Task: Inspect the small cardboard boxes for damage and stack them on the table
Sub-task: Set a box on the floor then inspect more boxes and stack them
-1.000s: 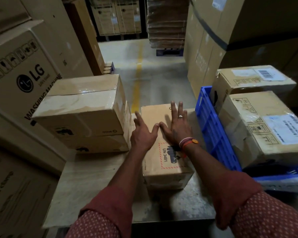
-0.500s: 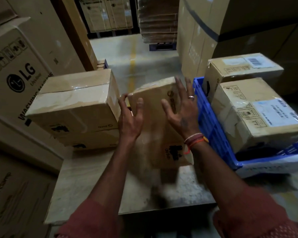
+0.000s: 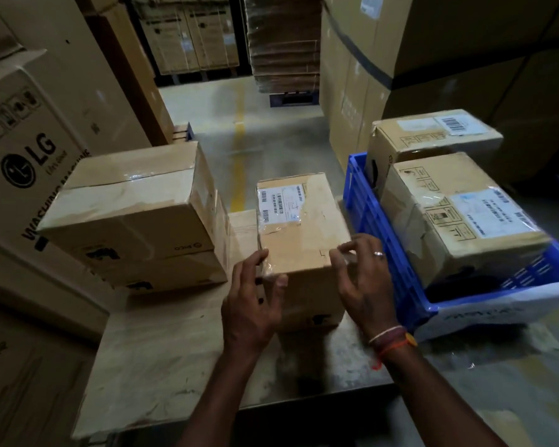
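A small cardboard box (image 3: pixel 300 227) stands on the steel table (image 3: pixel 162 366), its taped top with a white barcode label facing up. My left hand (image 3: pixel 252 301) grips its near left corner, thumb on the front face. My right hand (image 3: pixel 365 285) holds the near right corner with curled fingertips. To the left, two taped boxes sit stacked, the upper one (image 3: pixel 133 204) on the lower one (image 3: pixel 162 275). Two more boxes (image 3: pixel 459 214) (image 3: pixel 430 133) rest in a blue crate (image 3: pixel 378 227) on the right.
A large LG washing machine carton (image 3: pixel 29 162) walls off the left side. Tall cartons (image 3: pixel 433 59) rise behind the crate. A concrete aisle with a yellow line (image 3: pixel 239 150) runs ahead to stacked pallets. Bare tabletop lies in front of the left stack.
The box lay flat under both palms, was tipped up on end, and now stands with the labelled face on top. My hands shifted from its top to its near corners.
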Motion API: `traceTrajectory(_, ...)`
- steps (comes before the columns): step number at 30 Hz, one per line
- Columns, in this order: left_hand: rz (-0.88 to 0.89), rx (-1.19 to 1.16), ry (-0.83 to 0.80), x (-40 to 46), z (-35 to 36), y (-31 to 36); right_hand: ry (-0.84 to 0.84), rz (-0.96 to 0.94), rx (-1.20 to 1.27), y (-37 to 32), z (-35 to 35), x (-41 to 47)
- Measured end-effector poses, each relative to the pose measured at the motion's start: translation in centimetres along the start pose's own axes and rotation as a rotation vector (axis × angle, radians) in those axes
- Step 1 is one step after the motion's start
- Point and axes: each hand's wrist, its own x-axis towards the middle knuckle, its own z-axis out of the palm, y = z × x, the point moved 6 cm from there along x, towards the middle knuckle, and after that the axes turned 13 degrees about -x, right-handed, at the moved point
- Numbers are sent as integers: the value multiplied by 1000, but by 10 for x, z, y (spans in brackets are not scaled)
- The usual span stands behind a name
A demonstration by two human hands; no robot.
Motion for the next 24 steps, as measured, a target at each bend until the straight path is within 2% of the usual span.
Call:
traceTrajectory(3,54,52,91,13,2,19,-45,-62,-170,-10,-4,30)
traceTrajectory(6,123,-7,123,41,12,40,-285,-110,-327,-26,13,58)
traceTrajectory(9,120,113,99,72,23,47,-482,-154,-491,-27,31,61)
traceTrajectory(14,-29,345,-98,106,42,30,-481,-87,-503,-18,34,55)
traceTrajectory(16,-78,464,-197,109,51,18,-396,-109,-515,-27,29,67)
traceTrajectory(18,-135,463,-285,109,57,7,-309,-126,-518,-37,29,84)
traceTrajectory(19,-157,433,-305,110,58,4,-312,-120,-507,-38,33,91)
traceTrajectory(22,-165,398,-325,111,57,2,-481,-115,-525,-29,57,96)
traceTrajectory(24,-154,343,-304,111,55,4,-512,-125,-546,-24,62,95)
